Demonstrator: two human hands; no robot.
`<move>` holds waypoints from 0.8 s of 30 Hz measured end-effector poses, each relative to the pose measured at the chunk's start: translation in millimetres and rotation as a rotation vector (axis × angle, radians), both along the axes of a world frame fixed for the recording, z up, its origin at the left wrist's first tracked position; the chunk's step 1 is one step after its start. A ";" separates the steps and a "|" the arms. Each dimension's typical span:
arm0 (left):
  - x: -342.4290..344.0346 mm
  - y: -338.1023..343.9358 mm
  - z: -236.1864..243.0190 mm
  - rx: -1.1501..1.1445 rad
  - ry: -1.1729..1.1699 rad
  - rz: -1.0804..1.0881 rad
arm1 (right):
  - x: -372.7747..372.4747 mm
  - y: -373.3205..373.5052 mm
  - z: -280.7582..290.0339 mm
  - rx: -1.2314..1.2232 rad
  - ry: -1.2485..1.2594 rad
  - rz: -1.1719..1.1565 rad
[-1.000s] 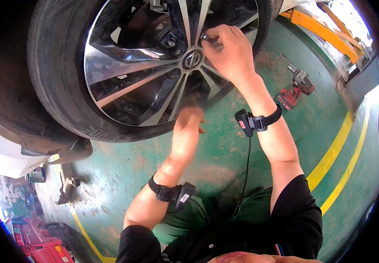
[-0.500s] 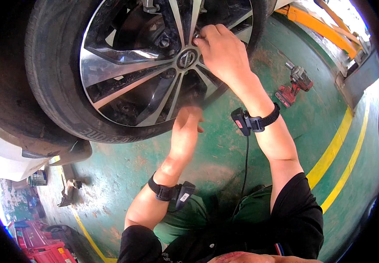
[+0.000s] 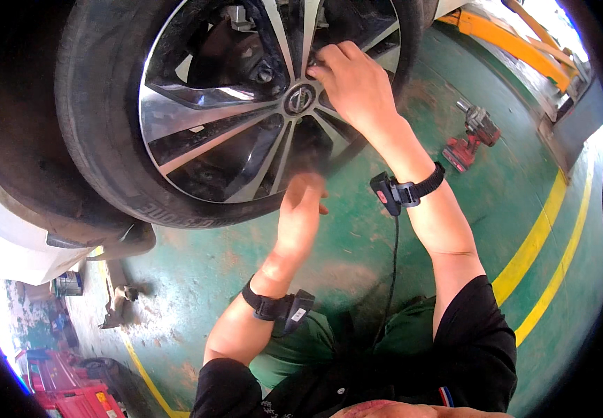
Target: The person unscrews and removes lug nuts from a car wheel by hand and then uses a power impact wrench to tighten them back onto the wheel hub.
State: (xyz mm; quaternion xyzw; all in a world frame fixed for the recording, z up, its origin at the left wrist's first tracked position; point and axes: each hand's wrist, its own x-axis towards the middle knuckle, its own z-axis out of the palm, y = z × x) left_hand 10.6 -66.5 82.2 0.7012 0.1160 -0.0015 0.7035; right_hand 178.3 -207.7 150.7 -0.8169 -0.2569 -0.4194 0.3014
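A car wheel fills the upper view, its black-and-silver alloy rim ringed by a dark tyre. Just above and right of the centre cap, my right hand pinches a small lug nut at a bolt hole between spokes. The nut is mostly covered by my thumb and fingers. Lower down, my left hand is at the bottom edge of the wheel; its fingers are smeared by motion and dark against the rim, so what they hold cannot be seen.
A red-and-black cordless impact wrench lies on the green floor to the right. Beyond it stand an orange lift arm and a grey post. At the lower left are a red jack-like machine and a small can.
The wheel and floor have shifted slightly rightward in view. My right hand stays at the same bolt hole, and my left hand remains by the wheel's lower edge, still blurred.
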 end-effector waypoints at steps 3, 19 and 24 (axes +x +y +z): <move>-1.0 0.0 2.1 0.003 -0.011 0.005 | 0.0 -4.5 3.9 -0.049 0.056 0.047; -4.2 -3.1 8.9 0.012 0.009 0.009 | 0.5 -3.6 -2.1 0.057 0.013 0.104; -3.3 -4.0 8.2 0.020 0.011 -0.007 | -2.4 0.4 0.5 -0.001 0.046 0.016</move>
